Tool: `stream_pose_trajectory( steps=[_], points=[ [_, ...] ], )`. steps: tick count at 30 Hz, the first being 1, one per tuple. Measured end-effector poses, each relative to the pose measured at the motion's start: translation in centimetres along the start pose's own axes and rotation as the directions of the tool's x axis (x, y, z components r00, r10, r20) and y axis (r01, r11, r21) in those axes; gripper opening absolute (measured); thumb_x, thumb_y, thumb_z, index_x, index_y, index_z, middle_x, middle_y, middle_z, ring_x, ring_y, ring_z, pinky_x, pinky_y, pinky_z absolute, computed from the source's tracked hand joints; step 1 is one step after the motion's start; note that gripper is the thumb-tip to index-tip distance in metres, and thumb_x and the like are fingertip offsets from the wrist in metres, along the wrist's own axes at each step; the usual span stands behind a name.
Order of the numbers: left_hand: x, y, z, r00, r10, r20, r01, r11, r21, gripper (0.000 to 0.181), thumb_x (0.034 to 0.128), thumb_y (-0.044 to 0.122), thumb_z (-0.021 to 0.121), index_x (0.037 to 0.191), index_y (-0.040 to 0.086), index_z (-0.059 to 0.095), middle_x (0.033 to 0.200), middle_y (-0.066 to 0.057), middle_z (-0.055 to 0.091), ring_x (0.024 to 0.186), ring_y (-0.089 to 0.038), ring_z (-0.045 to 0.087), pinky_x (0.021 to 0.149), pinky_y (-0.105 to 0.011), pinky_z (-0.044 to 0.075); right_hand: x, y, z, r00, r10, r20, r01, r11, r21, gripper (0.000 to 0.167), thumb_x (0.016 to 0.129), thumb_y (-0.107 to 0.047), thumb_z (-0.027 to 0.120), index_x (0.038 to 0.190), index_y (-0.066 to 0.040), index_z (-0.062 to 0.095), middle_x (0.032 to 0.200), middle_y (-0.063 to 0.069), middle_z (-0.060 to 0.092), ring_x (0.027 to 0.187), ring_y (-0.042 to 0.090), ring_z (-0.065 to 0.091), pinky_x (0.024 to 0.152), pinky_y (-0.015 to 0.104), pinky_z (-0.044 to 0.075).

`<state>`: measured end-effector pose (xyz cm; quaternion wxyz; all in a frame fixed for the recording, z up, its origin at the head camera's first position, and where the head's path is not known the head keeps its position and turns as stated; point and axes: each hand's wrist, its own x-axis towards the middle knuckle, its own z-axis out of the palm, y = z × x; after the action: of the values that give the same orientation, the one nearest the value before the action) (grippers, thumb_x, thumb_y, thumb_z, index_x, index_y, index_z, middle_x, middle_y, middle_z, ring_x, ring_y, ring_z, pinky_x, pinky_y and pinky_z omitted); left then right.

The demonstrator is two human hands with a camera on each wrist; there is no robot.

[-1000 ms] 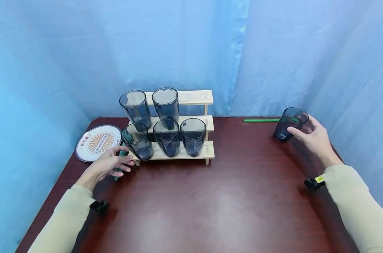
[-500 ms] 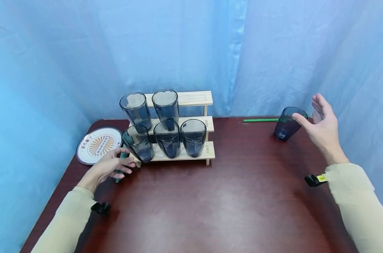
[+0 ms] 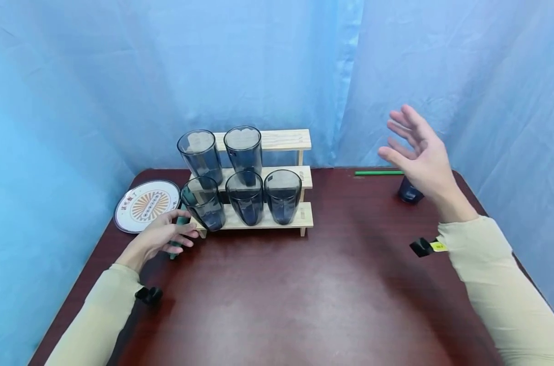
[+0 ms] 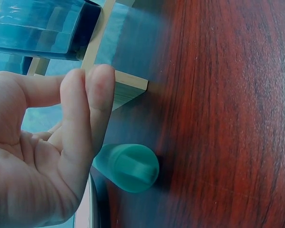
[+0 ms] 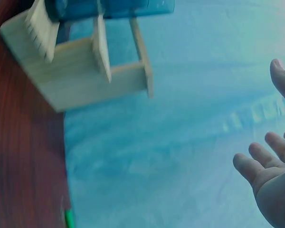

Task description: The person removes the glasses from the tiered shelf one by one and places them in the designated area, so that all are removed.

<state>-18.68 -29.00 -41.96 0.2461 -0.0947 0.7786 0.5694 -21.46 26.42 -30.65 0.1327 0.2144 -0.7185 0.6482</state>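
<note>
My left hand (image 3: 159,234) is at the front left corner of a stepped wooden rack (image 3: 307,218), its fingers loosely bent near the lowest shelf's end; whether they touch it I cannot tell. Three dark tinted glasses stand on the bottom shelf: a left one (image 3: 204,206), a middle one (image 3: 244,201) and a right one (image 3: 283,198). Two more, a left glass (image 3: 201,157) and a right glass (image 3: 243,147), rise from the middle shelf. My right hand (image 3: 420,157) is raised with spread fingers and holds nothing. Behind it, another dark glass (image 3: 409,192) on the table is mostly hidden.
A round patterned plate (image 3: 126,213) lies left of the rack. Between them is a green round-ended object (image 4: 133,168), partly behind my left hand. A green stick (image 3: 378,173) lies along the table's back edge. Blue curtains (image 3: 121,76) enclose the table.
My right hand has let go of the far-right glass, then risen and moved left, away from it. That glass stays on the table. My left hand has hardly moved.
</note>
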Motion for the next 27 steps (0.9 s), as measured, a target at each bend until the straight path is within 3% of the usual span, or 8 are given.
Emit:
stream_pose_trajectory(
  steps=[9,15,22,27],
  points=[
    [0.2,0.1,0.3,1.000,0.000,0.007,0.000,1.000,-0.009,0.061,0.0996,0.027,0.068,0.145,0.007,0.033,0.105,-0.011,0.074,0.080,-0.018,0.073,0.057,-0.030,0.059,2.9,-1.0,5.8,0.989,-0.015,0.146,0.019,0.999,-0.027,0.085,0.091,-0.001,0.074,0.160,-0.021,0.029,0.159,0.006,0.040,0.144,0.025,0.040,0.108,0.033,0.044],
    [0.1,0.1,0.2,1.000,-0.009,0.006,0.009,1.000,-0.007,0.058,0.0999,0.026,0.067,0.144,0.007,0.034,0.107,-0.013,0.074,0.080,-0.019,0.072,0.058,-0.030,0.059,4.9,-1.5,10.2,0.978,0.003,0.211,-0.005,1.000,0.008,0.087,0.091,-0.012,0.078,0.161,-0.023,0.027,0.157,0.000,0.043,0.142,0.022,0.043,0.109,0.039,0.044],
    [0.1,0.2,0.2,1.000,-0.002,0.011,0.002,1.000,-0.006,0.060,0.0999,0.026,0.067,0.146,0.006,0.032,0.107,-0.013,0.074,0.079,-0.018,0.072,0.057,-0.030,0.059,7.1,-1.8,14.7,0.951,0.064,0.302,-0.066,0.998,-0.002,0.096,0.089,-0.017,0.082,0.162,-0.021,0.021,0.157,-0.005,0.040,0.141,0.016,0.043,0.108,0.036,0.045],
    [0.1,0.1,0.1,1.000,-0.011,0.007,0.011,1.000,-0.007,0.060,0.0999,0.026,0.067,0.145,0.007,0.033,0.107,-0.013,0.074,0.080,-0.019,0.072,0.058,-0.030,0.059,8.5,-1.2,17.4,0.924,0.132,0.358,-0.106,0.990,-0.090,0.100,0.087,-0.027,0.084,0.163,-0.018,0.019,0.159,-0.005,0.039,0.141,0.012,0.042,0.106,0.035,0.047]
  ],
)
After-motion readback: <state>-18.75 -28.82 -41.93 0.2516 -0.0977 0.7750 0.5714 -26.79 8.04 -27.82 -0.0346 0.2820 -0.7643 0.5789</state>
